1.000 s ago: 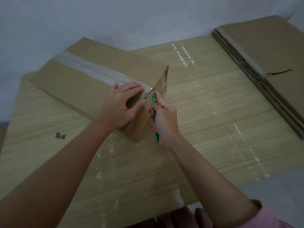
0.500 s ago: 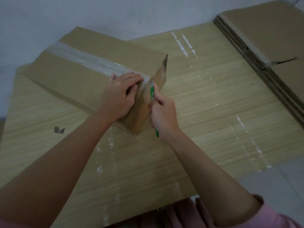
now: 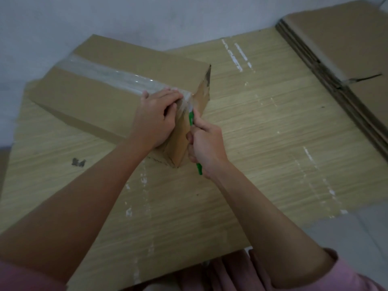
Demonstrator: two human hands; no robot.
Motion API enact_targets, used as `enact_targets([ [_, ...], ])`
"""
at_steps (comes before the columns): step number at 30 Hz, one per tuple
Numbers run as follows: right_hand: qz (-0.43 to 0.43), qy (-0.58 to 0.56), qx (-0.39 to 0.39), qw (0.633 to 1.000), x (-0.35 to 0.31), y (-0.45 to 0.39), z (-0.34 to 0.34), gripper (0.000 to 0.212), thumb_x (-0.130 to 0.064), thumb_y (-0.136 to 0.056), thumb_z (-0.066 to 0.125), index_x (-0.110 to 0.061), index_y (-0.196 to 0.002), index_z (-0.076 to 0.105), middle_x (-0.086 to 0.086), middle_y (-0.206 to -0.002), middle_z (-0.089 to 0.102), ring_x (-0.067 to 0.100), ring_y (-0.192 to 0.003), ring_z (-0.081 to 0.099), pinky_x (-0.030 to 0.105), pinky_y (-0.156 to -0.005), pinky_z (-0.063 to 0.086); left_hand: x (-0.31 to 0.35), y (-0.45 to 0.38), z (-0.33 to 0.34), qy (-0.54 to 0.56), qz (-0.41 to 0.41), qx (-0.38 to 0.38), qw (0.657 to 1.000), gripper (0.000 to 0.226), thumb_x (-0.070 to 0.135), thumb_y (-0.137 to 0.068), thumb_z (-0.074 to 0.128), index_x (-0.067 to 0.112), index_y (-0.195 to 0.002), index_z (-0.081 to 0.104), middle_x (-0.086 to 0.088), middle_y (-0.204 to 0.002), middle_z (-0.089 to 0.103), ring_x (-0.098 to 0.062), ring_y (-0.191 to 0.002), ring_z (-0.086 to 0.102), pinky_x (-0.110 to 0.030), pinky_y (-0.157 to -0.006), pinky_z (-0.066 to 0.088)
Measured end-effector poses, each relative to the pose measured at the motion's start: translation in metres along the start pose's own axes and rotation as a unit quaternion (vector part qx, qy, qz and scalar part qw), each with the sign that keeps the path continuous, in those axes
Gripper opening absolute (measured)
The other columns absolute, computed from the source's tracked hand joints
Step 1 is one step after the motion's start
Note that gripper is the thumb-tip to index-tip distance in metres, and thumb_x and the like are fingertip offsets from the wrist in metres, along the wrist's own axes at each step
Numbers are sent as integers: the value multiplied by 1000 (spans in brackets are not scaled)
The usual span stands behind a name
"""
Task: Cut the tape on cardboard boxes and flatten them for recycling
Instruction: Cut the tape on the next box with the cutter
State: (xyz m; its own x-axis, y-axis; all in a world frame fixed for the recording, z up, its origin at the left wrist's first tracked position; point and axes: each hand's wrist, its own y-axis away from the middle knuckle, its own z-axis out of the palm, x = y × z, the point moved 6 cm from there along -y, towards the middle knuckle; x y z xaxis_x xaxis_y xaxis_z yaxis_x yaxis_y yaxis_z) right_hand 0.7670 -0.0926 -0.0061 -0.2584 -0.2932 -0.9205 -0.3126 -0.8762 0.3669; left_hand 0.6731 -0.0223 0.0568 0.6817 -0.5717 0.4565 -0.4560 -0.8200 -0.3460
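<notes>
A closed brown cardboard box [image 3: 100, 97] lies on the wood-grain board, with a strip of clear tape [image 3: 111, 75] running along its top seam and down its near end. My left hand [image 3: 156, 118] rests on the box's near top corner, fingers curled over the edge onto the taped end. My right hand [image 3: 204, 148] grips a green cutter [image 3: 191, 119], its tip against the tape on the box's end face just below the top edge. The blade itself is too small to make out.
A stack of flattened cardboard boxes [image 3: 344, 66] lies at the right, reaching the far wall. The wood-grain board [image 3: 262, 133] carries white tape residue marks. Grey floor shows at the lower right, and pink clothing at the bottom edge.
The cutter's tip has slid a little down the box's end face from the top edge. My left hand's fingers have curled further over the corner. The camera has shifted slightly.
</notes>
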Motion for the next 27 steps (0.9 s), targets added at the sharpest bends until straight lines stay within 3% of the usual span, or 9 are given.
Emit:
enact_targets([
  [5, 22, 0, -11, 1000, -4, 5, 0, 55, 4, -89, 38, -25, -134, 51, -16, -80, 40, -7, -67, 32, 11, -57, 27, 0, 0, 1, 2, -3, 0, 1000, 34, 10, -86, 46, 6, -112, 67, -7, -121, 65, -20, -120, 53, -28, -93, 23],
  [9, 37, -10, -32, 999, -7, 14, 0, 54, 6, -91, 37, -25, -133, 53, -18, -70, 43, -8, -59, 34, 7, -44, 28, 1, -1, 1, 1, -1, 0, 1000, 34, 10, -86, 45, 6, -112, 67, -7, -119, 65, -21, -120, 54, -32, -94, 25],
  [14, 65, -38, -36, 997, -12, 22, 2, 51, 4, -92, 38, -27, -129, 57, -15, -50, 46, -3, -32, 33, 13, -31, 24, 1, 0, 1, 4, 9, 5, 1000, 32, 9, -87, 46, 6, -110, 68, -7, -118, 66, -22, -117, 56, -38, -94, 31],
  [18, 83, -42, -39, 995, -10, 30, 4, 51, 1, -93, 38, -32, -127, 57, -6, -54, 42, 3, -34, 29, 14, -33, 21, -1, 0, 1, -1, 7, 5, 1000, 32, 8, -89, 46, 7, -113, 67, -7, -121, 64, -22, -121, 53, -34, -97, 26],
  [21, 62, -13, -65, 996, -11, 39, 13, 48, 1, -92, 38, -33, -111, 67, -8, -55, 44, 3, -33, 29, 14, -34, 20, -2, 0, 0, 8, 4, 3, 1000, 34, 9, -88, 45, 7, -114, 66, -7, -122, 64, -22, -122, 52, -33, -98, 24],
  [25, 26, 28, -83, 996, -8, 45, 15, 51, -2, -94, 37, -32, -130, 56, -19, -50, 47, 2, -31, 30, 14, -34, 22, -1, 0, -4, 23, 4, -11, 1000, 34, 14, -90, 44, 7, -116, 65, -8, -124, 62, -20, -123, 51, -26, -95, 21],
  [27, 0, 52, -66, 996, -9, 48, 2, 52, -1, -93, 36, -32, -132, 54, -20, -59, 49, 2, -32, 33, 16, -34, 24, 0, 2, -8, 35, 7, -24, 999, 37, 26, -90, 46, 7, -116, 65, -6, -125, 62, -18, -122, 51, -24, -96, 20],
])
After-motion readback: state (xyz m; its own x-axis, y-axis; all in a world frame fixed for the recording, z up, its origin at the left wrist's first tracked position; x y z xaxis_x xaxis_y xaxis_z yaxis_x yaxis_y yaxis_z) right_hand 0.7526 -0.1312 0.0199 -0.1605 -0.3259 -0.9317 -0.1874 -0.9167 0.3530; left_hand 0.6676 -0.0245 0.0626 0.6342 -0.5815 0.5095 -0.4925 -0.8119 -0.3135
